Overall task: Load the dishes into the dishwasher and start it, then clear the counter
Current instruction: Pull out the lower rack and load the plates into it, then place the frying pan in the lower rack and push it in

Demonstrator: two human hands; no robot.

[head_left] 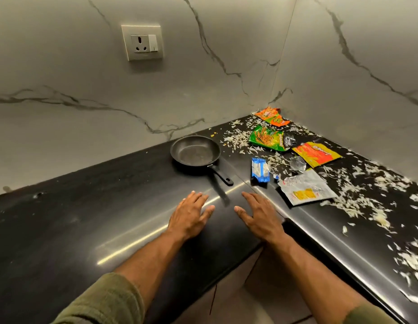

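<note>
Both hands empty, fingers straight and slightly spread, palms down over the black counter (86, 218): left hand (189, 216) and right hand (259, 218) side by side, thumbs toward each other, neither gripping anything; whether the palms touch the surface cannot be told. Forearms bare, olive-green sleeves (102, 302) pushed up. Black frying pan (195, 150), upright and empty, just beyond the hands, its handle (220, 175) pointing toward the gap between them. Right of the pan: blue-and-white wrapper (259, 170), white-and-yellow sachet (306, 190), green snack packet (267, 137), red-and-yellow packet (316, 153), orange packet (272, 116) farthest into the corner. Pale shredded scraps (357, 199) strewn among the packets and along the counter's right run. Grey-veined marble wall (203, 78) behind the pan; socket plate (142, 42) above and left of it.
</note>
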